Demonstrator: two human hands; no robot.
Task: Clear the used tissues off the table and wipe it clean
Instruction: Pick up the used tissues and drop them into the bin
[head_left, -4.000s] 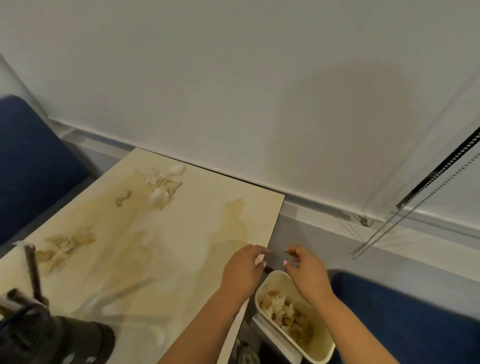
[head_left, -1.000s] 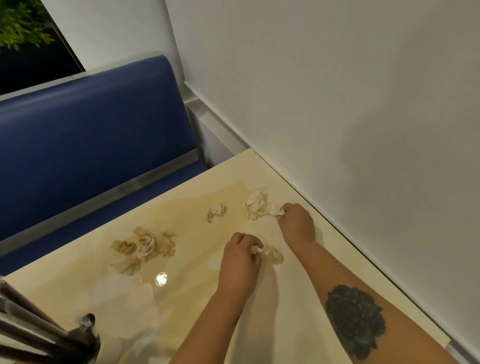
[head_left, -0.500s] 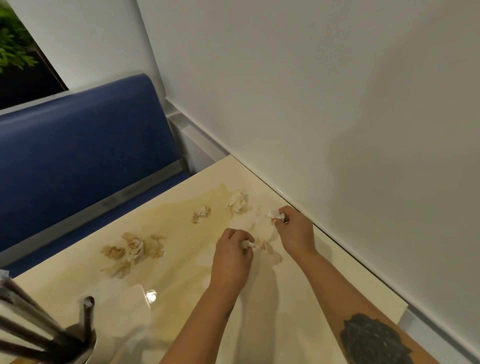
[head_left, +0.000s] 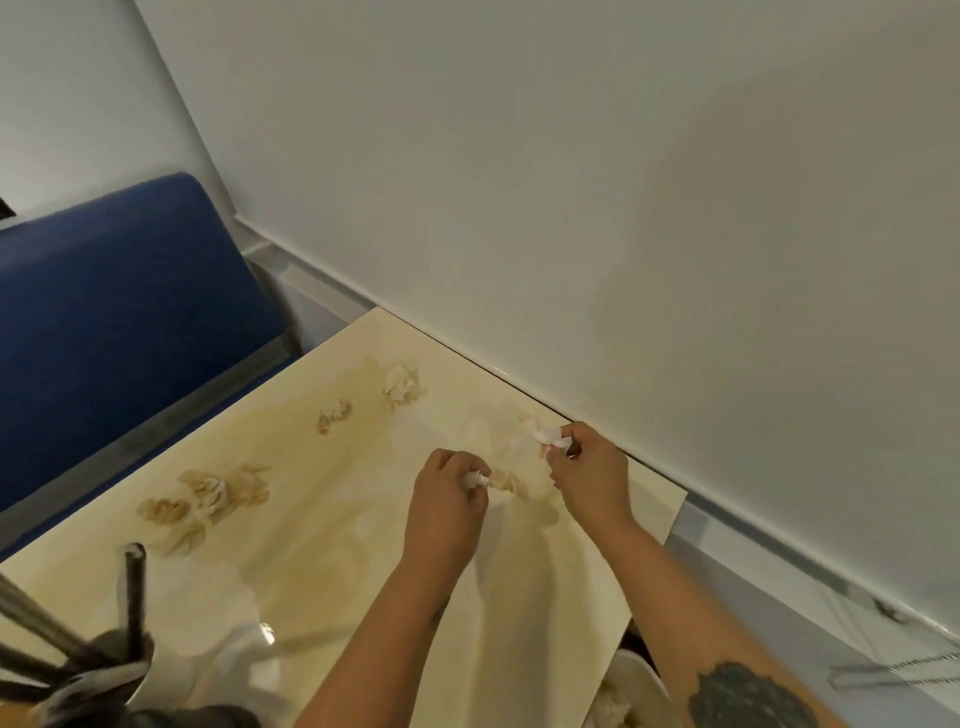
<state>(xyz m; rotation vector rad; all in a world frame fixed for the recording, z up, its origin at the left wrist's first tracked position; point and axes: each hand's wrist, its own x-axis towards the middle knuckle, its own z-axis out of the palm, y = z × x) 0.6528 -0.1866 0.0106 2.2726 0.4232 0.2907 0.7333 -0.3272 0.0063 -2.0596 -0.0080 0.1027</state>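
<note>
My right hand (head_left: 587, 475) pinches a crumpled white tissue wad (head_left: 549, 435) near the table's wall edge, fingers curled tight round it. My left hand (head_left: 447, 504) grips a second tissue scrap (head_left: 475, 480), with a stained bit (head_left: 506, 482) trailing from it on the surface. Further wads lie along the far side: one (head_left: 401, 387) near the far corner, a smaller one (head_left: 333, 414) beside it, and a soggy cluster (head_left: 208, 499) toward the left edge. The damp, thin paper could tear as I lift, leaving shreds stuck to the glossy, brown-streaked table (head_left: 311, 571). The white bin (head_left: 639, 680) waits below the near right corner.
</note>
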